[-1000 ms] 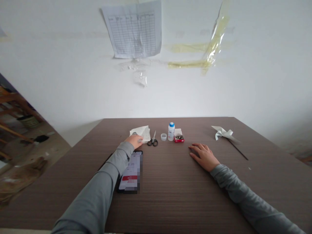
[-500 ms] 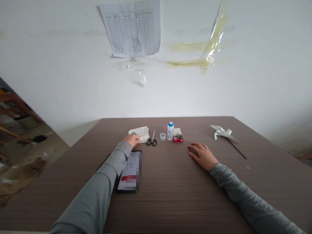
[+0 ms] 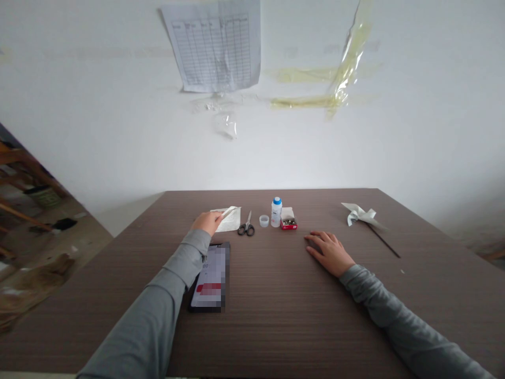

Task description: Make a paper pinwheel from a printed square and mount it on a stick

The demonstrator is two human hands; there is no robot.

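My left hand (image 3: 208, 222) is closed in a pinch on a sheet of off-white paper (image 3: 228, 215), whose edge is raised and folded over. More of the same pale paper (image 3: 232, 224) lies flat beneath it. Beside the paper, to its right, are scissors (image 3: 246, 227) with black handles, blades pointing away from me. My right hand (image 3: 330, 252) rests palm down on the table, fingers spread, holding nothing. Nearest to it stands an open red box (image 3: 289, 226) of small metal pieces.
A white bottle (image 3: 276, 215) with a blue cap and a small clear cup (image 3: 264, 221) stand by the box. A phone (image 3: 211, 276) lies under my left forearm. At the right lies a paper pinwheel (image 3: 361, 216) on a dark stick (image 3: 384, 241). A wall (image 3: 300, 158) rises behind the table (image 3: 272, 326).
My left hand has drawn back slightly to the left, lifting the paper's edge so that it folds over. My right hand stays where it was.
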